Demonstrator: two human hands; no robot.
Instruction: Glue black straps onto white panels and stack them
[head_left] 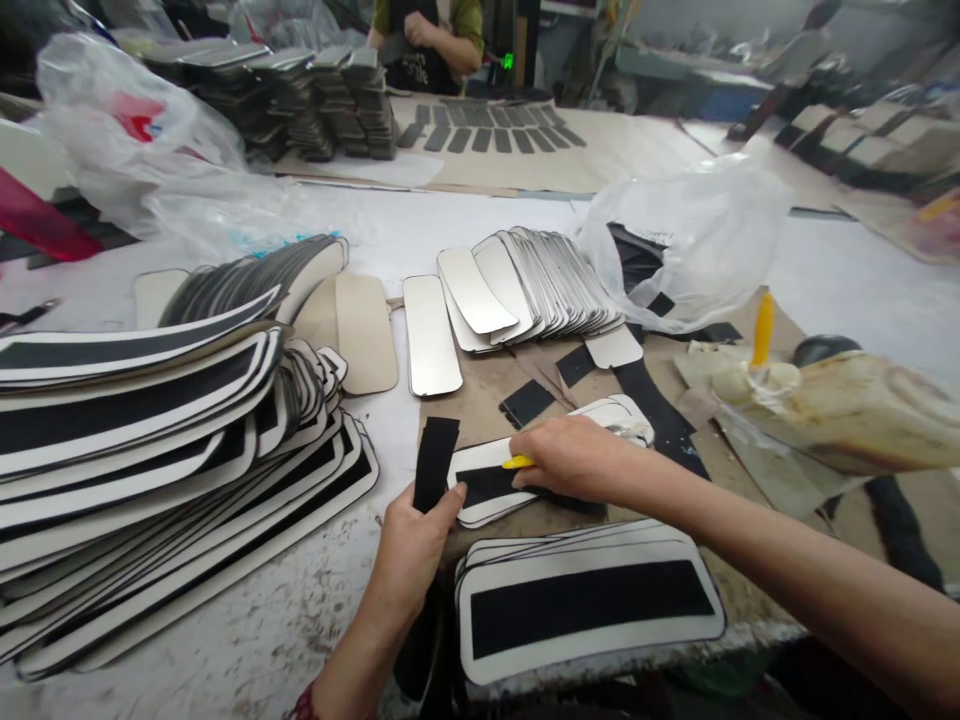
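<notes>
In the head view my left hand [414, 535] is closed on a black strip [436, 462] that stands up from the fingers, its thumb tip at the left end of a white panel [472, 515]. My right hand [562, 457] grips a yellow tool [517, 462] over this panel, with a black band [484, 484] lying along it. The tool's far part is hidden by the fingers. Nearer to me lies a small stack of white panels [585, 654], the top one bearing a black band [592, 607].
Banded panels [135, 430] are piled at left. Plain white panels [555, 285] fan out behind my hands. A yellow-handled brush [762, 335] stands in a stained wrapping [862, 400] at right. Plastic bags [697, 235] lie farther back. A person [427, 40] is across the table.
</notes>
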